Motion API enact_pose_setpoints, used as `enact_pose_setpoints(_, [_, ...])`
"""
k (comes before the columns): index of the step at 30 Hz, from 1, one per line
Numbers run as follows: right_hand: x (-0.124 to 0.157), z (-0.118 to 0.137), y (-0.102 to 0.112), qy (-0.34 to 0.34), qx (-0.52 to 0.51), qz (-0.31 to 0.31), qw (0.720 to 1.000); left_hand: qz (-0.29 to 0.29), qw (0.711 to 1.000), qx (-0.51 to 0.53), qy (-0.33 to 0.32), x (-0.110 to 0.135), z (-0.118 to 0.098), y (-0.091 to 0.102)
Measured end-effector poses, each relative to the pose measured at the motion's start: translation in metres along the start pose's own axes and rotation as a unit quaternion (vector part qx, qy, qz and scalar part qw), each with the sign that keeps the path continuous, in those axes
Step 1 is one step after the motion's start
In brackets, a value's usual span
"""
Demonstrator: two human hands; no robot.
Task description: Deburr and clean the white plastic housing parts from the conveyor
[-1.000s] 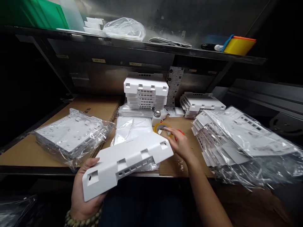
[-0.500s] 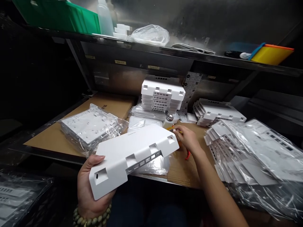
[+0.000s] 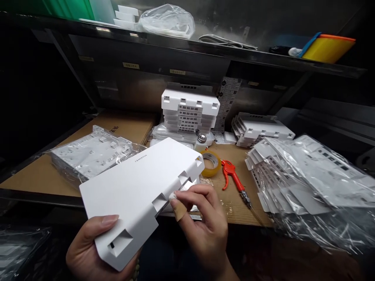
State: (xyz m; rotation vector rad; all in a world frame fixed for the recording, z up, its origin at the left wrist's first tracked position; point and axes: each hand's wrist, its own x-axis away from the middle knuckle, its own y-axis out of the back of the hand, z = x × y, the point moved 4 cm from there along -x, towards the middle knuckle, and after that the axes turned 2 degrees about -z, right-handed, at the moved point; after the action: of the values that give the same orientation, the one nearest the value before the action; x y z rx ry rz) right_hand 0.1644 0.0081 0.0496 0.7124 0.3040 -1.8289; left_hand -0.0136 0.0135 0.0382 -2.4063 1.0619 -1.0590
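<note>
A white plastic housing, lettered HUAWEI, is gripped at its near left corner by my left hand, thumb on top and the other fingers underneath. It is held tilted above the front of the bench. My right hand is pinched on a small white wad, possibly cloth or cotton, against the notched edge of the housing. A bandage-like strip wraps my right thumb. Beyond that hand lie a roll of yellow tape, a red air gun and a small bottle with an open metal lid.
Similar housings are stacked at the back and at the back right. Plastic-wrapped housings crowd the right side, and a bagged one rests on cardboard at left. A metal shelf crosses above.
My right hand has come back from beside the bottle to the housing's edge, pinching the white wad. The housing has turned and moved left with my left hand. The view has shifted.
</note>
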Motion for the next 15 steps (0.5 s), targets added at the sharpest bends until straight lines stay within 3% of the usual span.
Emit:
enact_pose_setpoints(2, [0.002,-0.001,-0.002,0.008,0.003,-0.003,1.0,-0.053,0.999,0.004,0.013,0.002,0.001,0.005])
enact_pose_setpoints(7, [0.005,0.002,-0.002,0.035,0.016,-0.009,0.999,-0.04,0.999,0.004,0.022,0.004,0.004,0.009])
enact_pose_setpoints(12, [0.004,0.009,-0.004,0.035,0.006,0.006,0.999,-0.08,0.996,0.033,0.001,0.007,0.005,0.01])
enact_pose_setpoints(15, [0.004,0.009,0.004,0.012,-0.047,0.021,0.999,-0.022,0.999,0.024,0.02,0.002,0.005,0.004])
